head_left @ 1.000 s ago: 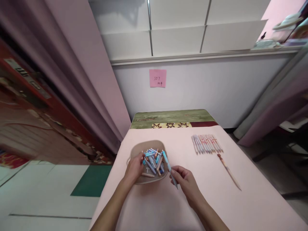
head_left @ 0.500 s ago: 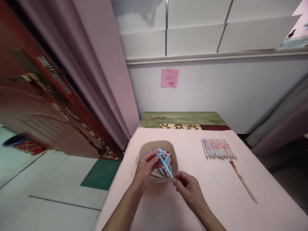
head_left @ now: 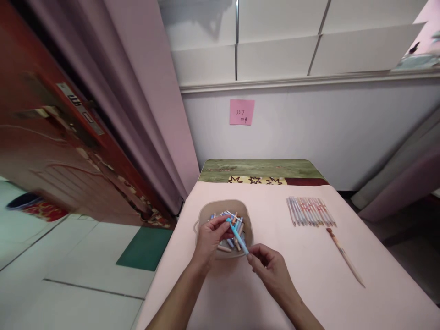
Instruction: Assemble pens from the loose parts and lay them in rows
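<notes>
A light blue pen is held between my two hands above a beige basket. My left hand pinches its upper end, where a brighter blue piece shows at the fingertips. The fingers of my right hand are closed on its lower end, just past the basket's near right edge. Inside the basket lie several loose pens and pen parts, blue, beige and orange, partly hidden by my left hand.
Several slim pens lie side by side on the pink-covered table at the right. A single beige and brown pen lies slanted in front of them. Behind the table, a pink note is stuck to the wall.
Both hands keep their grip on the blue pen, with hardly any movement. The view has shifted slightly.
</notes>
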Available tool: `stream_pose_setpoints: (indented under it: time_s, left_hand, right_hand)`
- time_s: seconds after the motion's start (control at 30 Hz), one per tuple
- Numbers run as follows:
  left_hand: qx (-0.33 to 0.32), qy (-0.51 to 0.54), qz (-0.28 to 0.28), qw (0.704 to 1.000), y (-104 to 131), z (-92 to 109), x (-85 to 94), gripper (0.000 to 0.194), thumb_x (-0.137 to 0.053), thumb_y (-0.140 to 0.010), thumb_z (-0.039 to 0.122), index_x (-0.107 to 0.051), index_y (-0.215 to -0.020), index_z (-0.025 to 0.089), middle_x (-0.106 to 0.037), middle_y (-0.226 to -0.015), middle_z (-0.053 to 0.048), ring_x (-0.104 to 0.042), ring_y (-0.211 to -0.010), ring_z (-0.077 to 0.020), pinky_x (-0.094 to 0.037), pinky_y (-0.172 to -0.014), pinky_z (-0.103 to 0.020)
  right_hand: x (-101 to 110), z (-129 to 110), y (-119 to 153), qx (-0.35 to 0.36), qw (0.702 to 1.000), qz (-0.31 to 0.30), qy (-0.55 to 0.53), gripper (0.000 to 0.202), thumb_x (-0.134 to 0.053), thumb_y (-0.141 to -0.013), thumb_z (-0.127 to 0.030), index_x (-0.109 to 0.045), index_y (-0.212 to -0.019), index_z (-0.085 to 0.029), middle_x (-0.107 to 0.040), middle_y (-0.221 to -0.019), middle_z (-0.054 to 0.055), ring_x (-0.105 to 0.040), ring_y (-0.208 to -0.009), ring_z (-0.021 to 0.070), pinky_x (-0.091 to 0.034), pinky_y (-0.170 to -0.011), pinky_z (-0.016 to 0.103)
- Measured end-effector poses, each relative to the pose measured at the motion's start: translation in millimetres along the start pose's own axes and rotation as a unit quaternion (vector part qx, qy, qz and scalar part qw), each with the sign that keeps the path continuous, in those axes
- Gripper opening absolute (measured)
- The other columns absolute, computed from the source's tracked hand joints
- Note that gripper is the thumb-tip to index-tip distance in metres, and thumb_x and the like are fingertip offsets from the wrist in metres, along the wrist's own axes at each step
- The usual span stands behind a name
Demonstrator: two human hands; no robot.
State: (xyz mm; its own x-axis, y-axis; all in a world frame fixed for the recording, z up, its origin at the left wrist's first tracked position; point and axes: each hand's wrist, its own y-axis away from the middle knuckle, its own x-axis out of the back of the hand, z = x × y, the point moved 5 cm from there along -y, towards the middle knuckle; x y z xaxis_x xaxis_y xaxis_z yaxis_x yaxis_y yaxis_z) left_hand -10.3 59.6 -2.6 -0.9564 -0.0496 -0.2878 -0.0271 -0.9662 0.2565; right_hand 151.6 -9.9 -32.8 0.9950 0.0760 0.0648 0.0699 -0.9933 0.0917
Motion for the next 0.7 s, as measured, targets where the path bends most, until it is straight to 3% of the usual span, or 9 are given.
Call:
stream_pose_setpoints:
  time_s: [0.2, 0.37, 0.47, 0.6, 0.7]
  left_hand:
    - [-0.013, -0.007, 0.005, 1.0, 3.5, 1.9, -3.8, 0.036, -0.077, -0.064, 0.027, -0.07, -0.095, 0.011, -0.072, -0.078, -0.007, -0.066, -0.064, -0.016, -0.057, -0.064, -0.029]
    - [-0.015, 0.076, 0.054, 0.995, -2.9, 2.1, 14.2, 0.025, -0.074, -0.066, 0.022, -0.063, -0.087, 0.013, -0.071, -0.077, -0.006, -0.067, -0.067, -0.0144, -0.056, -0.069, -0.027]
    - [0.001, 0.071, 0.07, 0.995, -5.3, -3.4, 26.6, 0.024, -0.071, -0.065, 0.02, -0.058, -0.084, 0.014, -0.07, -0.08, -0.008, -0.066, -0.066, -0.0142, -0.055, -0.069, -0.028]
    - [-0.065, -0.126, 0.048, 0.989, -6.8, -5.3, 35.4, 0.018, -0.064, -0.069, 0.023, -0.058, -0.084, 0.016, -0.067, -0.075, -0.003, -0.061, -0.057, -0.014, -0.053, -0.058, -0.03]
    - [-0.138, -0.336, 0.015, 0.932, -5.6, -4.6, 30.5, 0.018, -0.063, -0.068, 0.02, -0.065, -0.087, 0.019, -0.068, -0.082, -0.003, -0.064, -0.07, -0.0174, -0.052, -0.067, -0.032]
  right_hand:
    - [3.9, 0.0, 2.9, 0.002, 1.0, 0.001, -0.003, 0.032, -0.059, -0.08, -0.047, -0.066, -0.079, -0.016, -0.054, -0.063, 0.0, -0.046, -0.056, 0.0119, -0.039, -0.052, 0.023]
    - [7.0, -3.4, 5.2, 0.012, 1.0, -0.002, 0.002, 0.028, -0.058, -0.081, -0.043, -0.064, -0.077, -0.016, -0.055, -0.063, 0.0, -0.048, -0.056, 0.012, -0.038, -0.052, 0.023]
    - [12.2, -8.8, 2.4, 0.026, 0.997, 0.018, 0.069, 0.026, -0.056, -0.083, -0.042, -0.064, -0.079, -0.018, -0.059, -0.064, 0.0, -0.05, -0.055, 0.0126, -0.037, -0.052, 0.023]
    - [20.1, -22.0, -5.0, 0.06, 0.976, 0.071, 0.196, 0.017, -0.057, -0.083, -0.039, -0.062, -0.083, -0.022, -0.064, -0.065, -0.001, -0.053, -0.052, 0.0133, -0.035, -0.051, 0.023]
    - [19.0, -33.1, -10.5, 0.085, 0.952, 0.093, 0.278, 0.011, -0.059, -0.081, -0.035, -0.063, -0.083, -0.025, -0.068, -0.067, -0.002, -0.057, -0.054, 0.0146, -0.034, -0.052, 0.023]
